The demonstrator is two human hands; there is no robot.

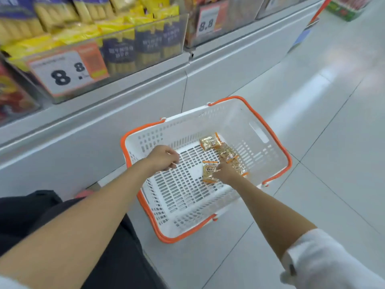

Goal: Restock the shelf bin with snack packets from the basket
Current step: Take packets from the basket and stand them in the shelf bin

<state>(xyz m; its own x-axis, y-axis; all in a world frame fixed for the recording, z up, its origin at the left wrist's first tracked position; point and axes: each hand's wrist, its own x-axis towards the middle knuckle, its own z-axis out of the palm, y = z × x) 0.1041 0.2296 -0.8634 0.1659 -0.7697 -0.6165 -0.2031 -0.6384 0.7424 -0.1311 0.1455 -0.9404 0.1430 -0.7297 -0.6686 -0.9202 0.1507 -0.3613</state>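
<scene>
A white basket (229, 117) with an orange rim sat on the floor (333, 142), just beside the grey shelf base (104, 132). Both arms reached down into it. A few small gold packets (227, 153) with orange ends lay on the basket's bottom, toward the far right side. One packet (209, 142) lay flat at the far end of the little pile. Another one, the near packet (209, 171), lay closest to the person. The right hand (226, 171) was down on the pile, with its thumb on the near packet. I could not tell if it was pinching a packet or only touching. The left hand (164, 157) hung over the left part of the basket. Its fingers were loosely curled and nothing showed in them. It did not touch the packets. A white sleeve (325, 259) was pushed up on the right arm. Up on the shelf stood a clear bin (145, 34) full of yellow and purple packs. A white and orange tag (62, 74) on its front read 8.8.
</scene>
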